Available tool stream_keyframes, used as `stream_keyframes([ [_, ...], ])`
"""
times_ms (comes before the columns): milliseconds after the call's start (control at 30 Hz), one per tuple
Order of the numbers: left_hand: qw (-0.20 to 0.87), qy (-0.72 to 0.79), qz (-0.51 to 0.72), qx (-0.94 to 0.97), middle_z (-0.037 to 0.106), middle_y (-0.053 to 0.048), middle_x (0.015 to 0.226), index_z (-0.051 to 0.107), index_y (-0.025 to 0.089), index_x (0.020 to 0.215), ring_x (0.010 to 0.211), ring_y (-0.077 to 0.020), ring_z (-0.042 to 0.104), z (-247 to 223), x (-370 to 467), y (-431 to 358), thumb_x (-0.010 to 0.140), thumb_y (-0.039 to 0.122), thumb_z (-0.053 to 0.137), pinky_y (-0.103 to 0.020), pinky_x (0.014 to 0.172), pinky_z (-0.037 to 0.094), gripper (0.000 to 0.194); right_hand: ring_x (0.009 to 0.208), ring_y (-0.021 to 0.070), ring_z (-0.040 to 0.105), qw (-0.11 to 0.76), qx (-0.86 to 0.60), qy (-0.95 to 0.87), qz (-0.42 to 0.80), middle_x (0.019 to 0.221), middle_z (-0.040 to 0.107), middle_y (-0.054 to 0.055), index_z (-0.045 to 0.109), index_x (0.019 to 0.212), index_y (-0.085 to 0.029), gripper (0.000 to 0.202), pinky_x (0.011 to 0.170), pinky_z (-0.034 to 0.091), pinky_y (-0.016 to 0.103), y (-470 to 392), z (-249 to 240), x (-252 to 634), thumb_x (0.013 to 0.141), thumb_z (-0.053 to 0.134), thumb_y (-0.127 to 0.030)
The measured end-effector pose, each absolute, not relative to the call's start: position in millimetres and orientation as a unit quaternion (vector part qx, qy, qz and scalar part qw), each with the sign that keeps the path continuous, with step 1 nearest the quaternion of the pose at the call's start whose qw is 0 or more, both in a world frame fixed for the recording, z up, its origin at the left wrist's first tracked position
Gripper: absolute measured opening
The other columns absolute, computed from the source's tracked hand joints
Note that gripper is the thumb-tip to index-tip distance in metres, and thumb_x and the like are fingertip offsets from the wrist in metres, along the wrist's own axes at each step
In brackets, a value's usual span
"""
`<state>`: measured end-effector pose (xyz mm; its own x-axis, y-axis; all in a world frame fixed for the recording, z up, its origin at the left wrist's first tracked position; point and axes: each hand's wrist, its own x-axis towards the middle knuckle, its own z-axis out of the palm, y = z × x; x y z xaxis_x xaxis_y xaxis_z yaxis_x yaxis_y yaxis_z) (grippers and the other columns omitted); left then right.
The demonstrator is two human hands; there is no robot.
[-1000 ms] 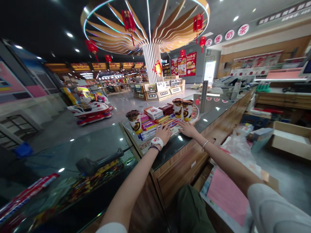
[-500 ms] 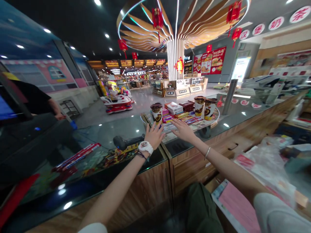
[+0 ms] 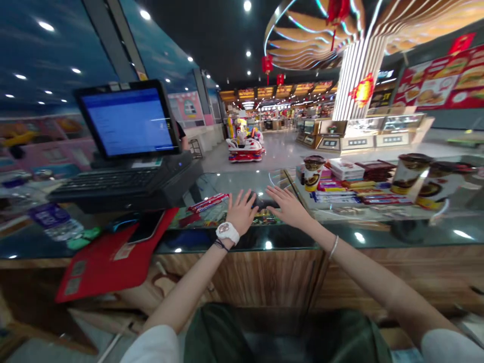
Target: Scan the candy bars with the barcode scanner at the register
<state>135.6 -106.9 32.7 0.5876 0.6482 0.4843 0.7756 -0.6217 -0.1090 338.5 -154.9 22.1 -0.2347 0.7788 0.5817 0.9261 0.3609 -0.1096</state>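
My left hand (image 3: 242, 214), with a white watch (image 3: 227, 232) at its wrist, is spread above the dark glass counter (image 3: 264, 237) and holds nothing. Close beside it on the right, my right hand (image 3: 289, 205) has its fingers stretched out and holds nothing; a thin bracelet circles that wrist. Red and white packets (image 3: 207, 202) lie left of my left hand. Right of my right hand stand a brown and white cup (image 3: 313, 173), colourful snack sticks (image 3: 336, 196) and a white box (image 3: 345, 169). Whether my hands touch the glass I cannot tell.
A monitor (image 3: 130, 121) and a keyboard (image 3: 102, 180) stand on the left. Before them lie a red folder (image 3: 113, 264), a phone (image 3: 146, 226) and a bottle (image 3: 56, 221). More cups (image 3: 409, 174) stand at the right. Behind the monitor, a person's arm partly shows.
The view has turned left, bringing in the monitor, keyboard and red folder. My hands are now over the left glass section, away from the snacks. Both remain spread.
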Motion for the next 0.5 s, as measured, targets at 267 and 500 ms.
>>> stream_keyframes([
  [267,0.176,-0.474,-0.196,-0.840,0.044,-0.006,0.155,0.050,0.023,0.144,0.148,-0.0298,0.032,29,75,-84,0.102,0.039,0.036,-0.061,0.123,0.015,0.048,0.145,0.0289,0.038,0.293,-0.471,-0.824,-0.119,0.156,0.042,0.012,0.044,0.148,-0.017,0.056,0.119,0.034,0.051,-109,18,274,0.095,0.052,-0.033],
  [500,0.186,-0.497,-0.209,-0.821,0.051,-0.010,0.150,0.058,0.019,0.135,0.145,-0.0299,0.037,24,49,-57,0.099,0.035,0.042,-0.060,0.123,0.017,0.042,0.145,0.0287,0.037,0.310,-0.417,-0.850,-0.085,0.154,0.043,0.016,0.045,0.147,-0.012,0.058,0.119,0.036,0.049,-56,3,235,0.090,0.053,-0.022],
])
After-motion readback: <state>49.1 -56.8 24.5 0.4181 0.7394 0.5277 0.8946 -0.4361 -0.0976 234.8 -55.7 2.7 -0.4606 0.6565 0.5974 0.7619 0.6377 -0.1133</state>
